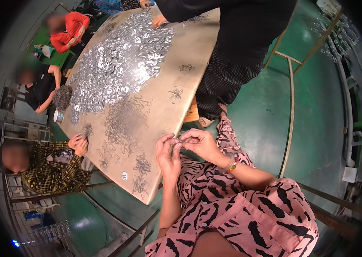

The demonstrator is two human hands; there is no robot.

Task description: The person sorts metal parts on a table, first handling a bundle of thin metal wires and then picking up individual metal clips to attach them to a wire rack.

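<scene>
Just past the table's near right edge, my left hand [169,155] and my right hand [199,143] meet fingertip to fingertip. Both are closed in a pinch around something small and dark, too small to name. A beaded bracelet [233,164] circles my right wrist. Beside my left hand, the brown tabletop [164,103] carries a loose spread of thin, dark bent wire pieces [125,122]. Smaller wire clumps [142,164] lie toward the near corner, close to a single flat silver metal piece [124,175].
A large heap of silver metal pieces [119,62] covers the table's far part. Co-workers sit along the left side; another in black clothing [249,34] stands at the right edge. A wire bundle [62,97] and a small tub [58,115] sit at the left edge. Metal frame bars [291,111] stand on the right.
</scene>
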